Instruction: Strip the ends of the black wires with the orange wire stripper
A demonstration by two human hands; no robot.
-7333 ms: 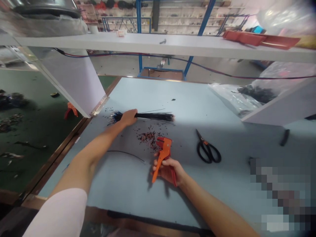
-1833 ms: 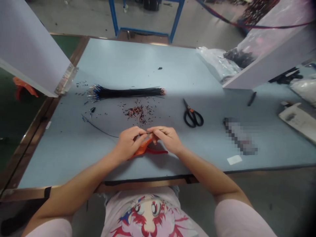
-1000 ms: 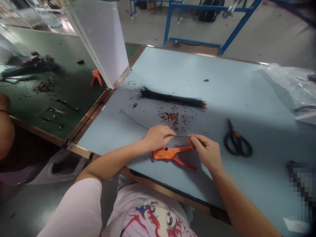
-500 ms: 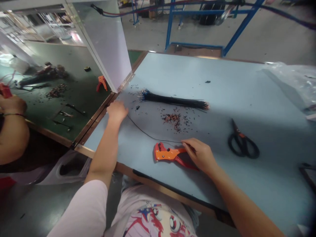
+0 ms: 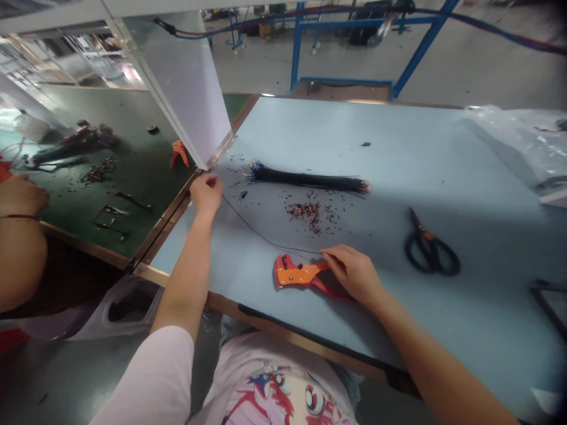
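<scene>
My left hand (image 5: 206,195) is at the table's left edge, its fingers pinched on one end of a thin black wire (image 5: 266,236). The wire runs across the blue-grey tabletop (image 5: 398,330) to my right hand (image 5: 352,271), whose fingertips hold its other end. Under that hand's fingers lies an orange wire stripper (image 5: 295,273) with red handles, touching my palm side. Farther up lie a bundle of black wires (image 5: 305,180) and a small heap of stripped scraps (image 5: 305,215).
Black scissors (image 5: 429,251) lie to the right. A white panel (image 5: 177,88) stands at the table's back left. Plastic sheeting (image 5: 509,141) sits at the back right. A co-worker's arm (image 5: 22,236) rests beside a green bench (image 5: 88,200) with tools and scraps.
My left hand has moved left, away from the stripper, to the table edge, drawing the wire out long. The stripper lies on the table, and my right hand stays beside it.
</scene>
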